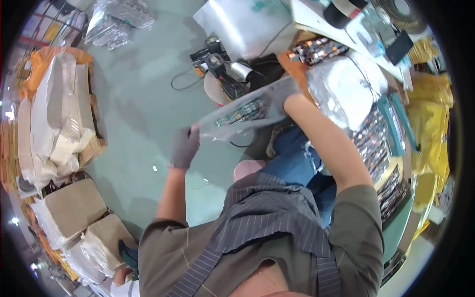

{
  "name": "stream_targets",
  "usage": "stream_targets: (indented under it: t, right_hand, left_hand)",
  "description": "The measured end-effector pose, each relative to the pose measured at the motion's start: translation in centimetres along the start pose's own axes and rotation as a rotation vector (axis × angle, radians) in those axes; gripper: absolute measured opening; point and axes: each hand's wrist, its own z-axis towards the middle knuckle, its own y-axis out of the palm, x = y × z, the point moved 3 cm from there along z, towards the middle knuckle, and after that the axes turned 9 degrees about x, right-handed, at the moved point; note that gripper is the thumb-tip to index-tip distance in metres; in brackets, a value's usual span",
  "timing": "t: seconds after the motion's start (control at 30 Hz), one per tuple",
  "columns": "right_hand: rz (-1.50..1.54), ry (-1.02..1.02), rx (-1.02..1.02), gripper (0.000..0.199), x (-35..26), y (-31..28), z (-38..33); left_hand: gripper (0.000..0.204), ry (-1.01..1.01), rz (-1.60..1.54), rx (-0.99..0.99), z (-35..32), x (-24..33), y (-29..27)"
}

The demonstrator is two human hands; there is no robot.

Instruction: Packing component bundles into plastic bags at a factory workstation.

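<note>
A long clear plastic bag stretches between my two hands, in front of my body. A green and dark bundle of small patterned pieces shows through the plastic. My left hand, in a dark grey glove, is closed on the bag's left end. My right hand is at the bag's right end, behind or inside the plastic. Its fingers are hidden, so I cannot tell how they are set.
A white bucket with dark tools stands beyond the bag. Right is a cluttered bench with stacked patterned pieces, a teal tray and yellow bags. Wrapped cartons line the left; a pink stool is below the bag.
</note>
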Motion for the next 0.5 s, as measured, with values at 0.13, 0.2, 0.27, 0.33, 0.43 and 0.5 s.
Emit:
stream_targets:
  t: [0.13, 0.2, 0.27, 0.33, 0.43, 0.5]
  right_hand:
    - [0.293, -0.032, 0.414, 0.068, 3.8, -3.6, -5.8]
    - [0.411, -0.004, 0.649, 0.051, 6.5, -1.4, -10.8]
    - [0.438, 0.074, 0.926, 0.052, 9.3, 1.6, -15.5]
    - [0.462, 0.231, 1.071, 0.052, 13.2, 5.1, -20.8]
    - [0.517, 0.809, 0.995, 0.052, 20.6, 18.0, -32.5]
    - [0.647, 1.383, 0.744, 0.067, 24.6, 27.7, -41.8]
  left_hand:
    - [0.048, 0.009, 0.128, -0.071, 3.5, -0.8, 2.5]
    - [0.049, -0.028, 0.336, -0.128, 3.8, -0.5, 2.7]
    - [0.046, 0.294, 0.573, 0.121, 5.4, -3.3, 1.4]
    - [0.023, 0.280, -0.349, 0.079, 8.4, -7.7, -1.9]
    - [0.023, 0.606, -0.078, 0.397, 0.4, 9.3, 2.4]
    - [0.023, 0.695, -0.159, 0.223, -4.9, 17.6, 6.8]
